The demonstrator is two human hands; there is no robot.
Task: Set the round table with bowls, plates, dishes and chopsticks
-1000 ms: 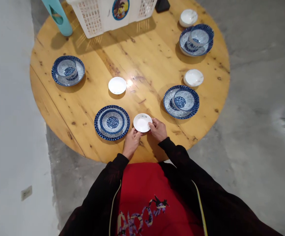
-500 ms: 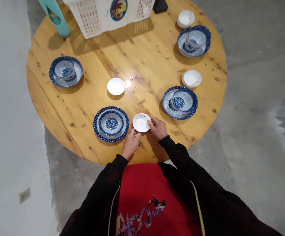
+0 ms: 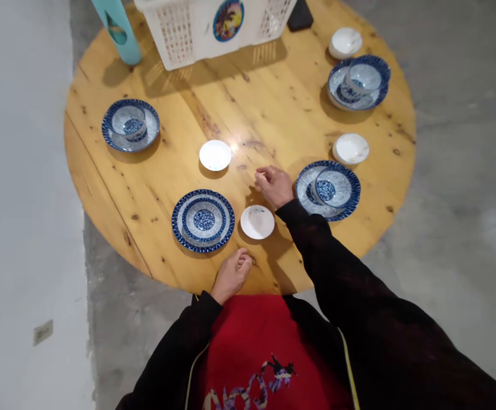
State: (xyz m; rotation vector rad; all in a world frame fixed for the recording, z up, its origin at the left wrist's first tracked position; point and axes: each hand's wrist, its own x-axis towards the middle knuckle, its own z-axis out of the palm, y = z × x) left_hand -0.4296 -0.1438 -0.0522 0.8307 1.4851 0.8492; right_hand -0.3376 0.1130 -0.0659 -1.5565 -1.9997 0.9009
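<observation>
A small white saucer lies on the round wooden table beside a blue-patterned plate with a bowl on it. My left hand rests at the table's near edge, fingers curled, nothing in it, a little below the saucer. My right hand hovers beyond the saucer with its fingers loosely curled, holding nothing. It sits between a second white saucer and a blue plate with a bowl.
Further blue plate-and-bowl sets stand at the far left and far right. White saucers lie at the right and far right. A white plastic basket, a teal bottle and a dark object stand at the back.
Both hands let go of the white saucer, which now lies on the table. My right hand moved forward past it; my left hand drew back to the table edge.
</observation>
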